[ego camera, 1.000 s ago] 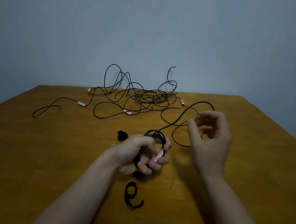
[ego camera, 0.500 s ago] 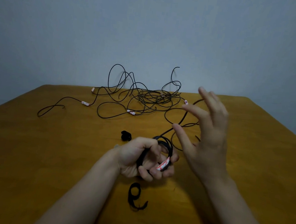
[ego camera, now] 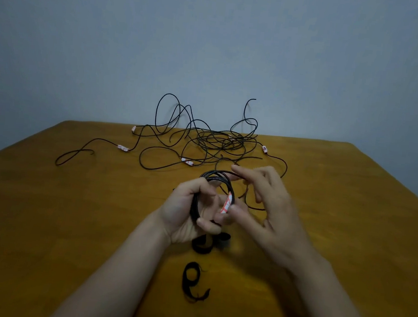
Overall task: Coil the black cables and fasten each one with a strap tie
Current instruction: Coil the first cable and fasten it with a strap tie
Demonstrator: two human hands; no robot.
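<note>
My left hand [ego camera: 185, 207] grips a small coil of black cable [ego camera: 215, 178] held upright above the wooden table [ego camera: 69, 221]. A white and red tag [ego camera: 226, 203] hangs on the coil's right side. My right hand [ego camera: 272, 210] is just right of the coil. Its fingertips lie on the coil's top and hold the loose strand running off to the right. The hand is motion-blurred. Two black strap ties lie on the table: one [ego camera: 203, 246] right under my left hand, another [ego camera: 193, 282] nearer to me.
A tangle of loose black cables [ego camera: 214, 143] with several white and red tags sprawls over the far middle of the table. One strand [ego camera: 75, 154] trails out to the left. A grey wall stands behind the table's far edge.
My right hand swung up open, then came back down to the coil's top with the strand, adding a loop. My left hand has lifted the coil slightly.
</note>
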